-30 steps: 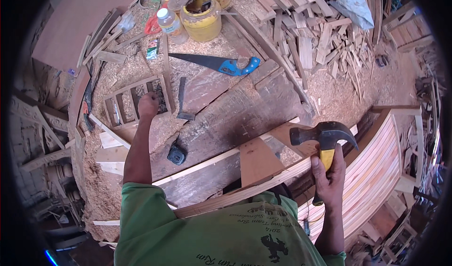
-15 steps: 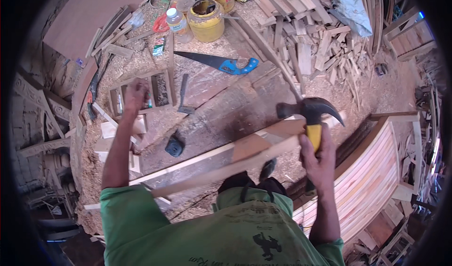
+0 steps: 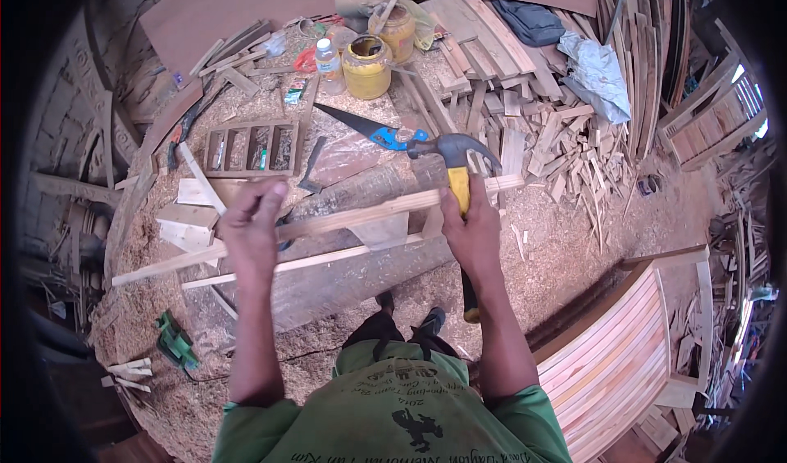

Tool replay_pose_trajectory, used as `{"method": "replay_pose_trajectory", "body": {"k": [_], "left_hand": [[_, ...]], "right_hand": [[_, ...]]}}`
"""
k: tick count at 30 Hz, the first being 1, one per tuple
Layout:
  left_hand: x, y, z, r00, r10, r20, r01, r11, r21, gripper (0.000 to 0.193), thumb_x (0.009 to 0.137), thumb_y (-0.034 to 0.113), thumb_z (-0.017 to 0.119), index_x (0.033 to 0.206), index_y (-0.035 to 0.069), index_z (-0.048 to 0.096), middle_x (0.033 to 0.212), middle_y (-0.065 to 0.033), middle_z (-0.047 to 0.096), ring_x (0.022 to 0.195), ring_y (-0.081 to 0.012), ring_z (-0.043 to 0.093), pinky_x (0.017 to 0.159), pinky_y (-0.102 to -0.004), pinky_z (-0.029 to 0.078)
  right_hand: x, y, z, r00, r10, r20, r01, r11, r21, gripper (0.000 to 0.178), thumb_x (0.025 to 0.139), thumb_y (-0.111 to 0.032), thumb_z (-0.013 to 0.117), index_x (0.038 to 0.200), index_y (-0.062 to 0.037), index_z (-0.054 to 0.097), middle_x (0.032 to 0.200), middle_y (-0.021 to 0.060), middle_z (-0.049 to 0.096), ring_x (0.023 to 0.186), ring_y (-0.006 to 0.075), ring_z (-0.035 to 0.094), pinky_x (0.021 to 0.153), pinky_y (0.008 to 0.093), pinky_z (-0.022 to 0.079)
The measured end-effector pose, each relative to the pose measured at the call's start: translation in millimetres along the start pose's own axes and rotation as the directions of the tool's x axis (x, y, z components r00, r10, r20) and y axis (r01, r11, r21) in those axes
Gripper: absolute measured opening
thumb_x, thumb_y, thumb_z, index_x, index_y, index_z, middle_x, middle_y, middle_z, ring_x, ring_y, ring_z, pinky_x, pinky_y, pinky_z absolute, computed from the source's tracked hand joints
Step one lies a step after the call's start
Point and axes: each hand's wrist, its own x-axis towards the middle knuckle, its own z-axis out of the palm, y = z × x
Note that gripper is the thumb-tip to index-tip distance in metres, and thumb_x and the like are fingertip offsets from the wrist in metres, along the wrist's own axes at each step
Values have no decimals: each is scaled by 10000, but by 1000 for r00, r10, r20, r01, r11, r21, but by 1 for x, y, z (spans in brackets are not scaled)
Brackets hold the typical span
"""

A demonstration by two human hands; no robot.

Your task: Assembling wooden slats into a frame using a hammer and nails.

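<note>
My right hand [image 3: 474,232] grips a claw hammer [image 3: 457,186] by its yellow and black handle, the dark head up. A long, thin wooden strip [image 3: 369,216] slants across in front of me and passes through the same right hand beside the handle. My left hand [image 3: 252,221] is at the strip's left part, thumb and fingers drawn together; anything between them is too small to make out. Below it lies a second pale strip [image 3: 328,257] on the work surface. Beyond the left hand sits a wooden box with compartments [image 3: 262,173], small items inside.
A blue-handled handsaw [image 3: 385,138] and a dark metal square [image 3: 313,164] lie ahead. Behind them stand a yellow tub [image 3: 366,74] and a plastic bottle [image 3: 327,60]. Wood offcuts [image 3: 566,135] heap at right. A slatted wooden piece [image 3: 602,369] is near right, a green tool [image 3: 175,340] near left.
My left hand has left the compartment box and come back toward me to the strip. My right hand, with hammer and strip, has shifted left. The view has also moved.
</note>
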Motion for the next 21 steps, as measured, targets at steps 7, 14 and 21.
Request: {"method": "replay_pose_trajectory", "body": {"k": [7, 14, 21], "left_hand": [[-56, -29, 62, 997, 3, 82, 20, 961, -276, 132, 1040, 131, 650, 1122, 64, 728, 1077, -53, 783, 995, -162, 720, 1067, -389, 473], [-55, -33, 60, 969, 175, 174, -216, 944, 249, 198, 1041, 231, 620, 1079, 104, 767, 1067, -18, 780, 1092, -162, 681, 1263, -519, 65], [-52, -35, 64, 970, 190, 150, -225, 935, 272, 218, 1030, 251, 641, 1070, 112, 805, 1043, -42, 780, 1048, -180, 669, 1238, -515, 132]], "right_hand": [[-6, 14, -1, 995, -99, -30, 101, 993, 54, 496, 1029, -327, 661, 1360, 33, 571, 771, 236, 691, 663, 382, 707, 633, 463, 544], [-62, -28, -30, 942, -336, 11, 336, 942, 24, 470, 1029, -181, 600, 1462, -38, 485, 850, 303, 697, 749, 469, 720, 623, 543, 537], [-71, -81, -49, 759, -651, -13, 651, 759, -23, 422, 1038, -145, 601, 1452, -84, 544, 935, 258, 704, 784, 428, 727, 653, 501, 552]]}}
